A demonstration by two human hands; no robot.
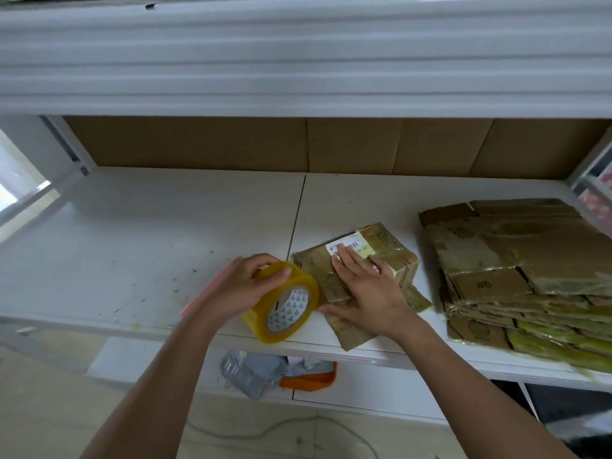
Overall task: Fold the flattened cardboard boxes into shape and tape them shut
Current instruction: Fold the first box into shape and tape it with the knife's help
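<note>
A white shelf board [165, 233] is serving as the work surface, scuffed and dotted with small dark specks, with a thin seam running down its middle. Brown cardboard sheets [331, 144] are standing along the back wall under a white upper shelf [298, 61]. Below the front edge, crumpled grey plastic bags [251, 372] are lying beside an orange tray [314, 379], and a pale cord is trailing over the floor.

Near the front of the board, the small cardboard box [371, 260] is sitting folded up, its worn brown sides glossy with old tape and a white barcode label [347, 247] stuck on top. The right hand [367, 289] is lying flat on the box top, fingers straight and spread, fingertips reaching the label, while the thumb is pressing the near flap by the board's edge. Just left of the box, touching its corner, the left hand [245, 286] is gripping the roll of yellowish tape [284, 303], fingers curled over the top of the roll and the roll standing on its edge. A pink strip [205, 289] is lying under that wrist, possibly a ruler, though it is blurred. To the right, well apart from the hands, a stack of flattened boxes [516, 276] is lying on the board.
</note>
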